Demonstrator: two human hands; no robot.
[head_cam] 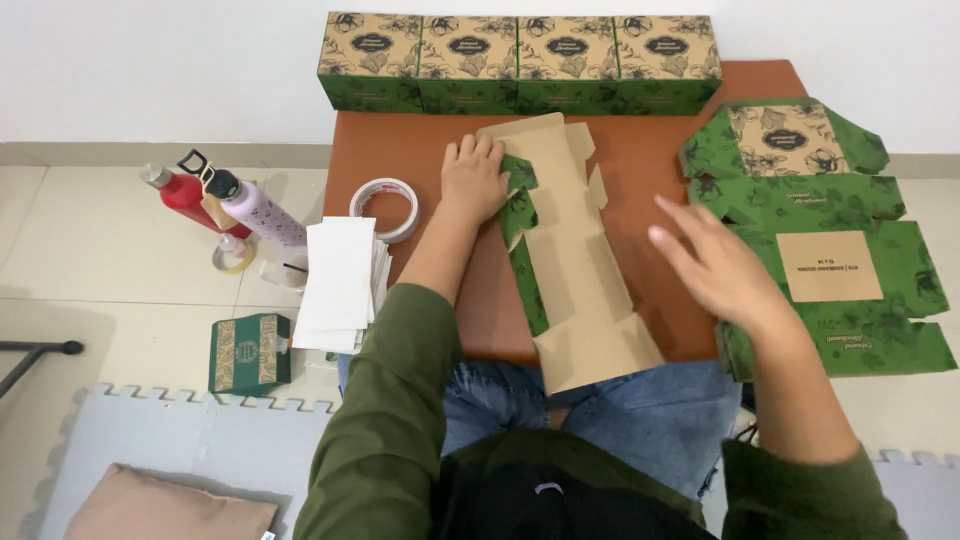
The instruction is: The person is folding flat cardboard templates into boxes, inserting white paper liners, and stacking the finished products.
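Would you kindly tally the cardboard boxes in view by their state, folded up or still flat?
Folded boxes in the back row: 4
Small folded box on the floor: 1
Flat blank under the left hand: 1
Flat printed stack by the right hand: 1
Total: 7

Box row [518, 62] behind blank [570, 260] — tape [385, 208] left

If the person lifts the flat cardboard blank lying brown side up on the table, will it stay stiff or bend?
The blank would likely bend at its creases, since one green flap is already folded up beside the left hand. It looks thin, so probably light. Its near end overhangs the table, so a push could slide it off.
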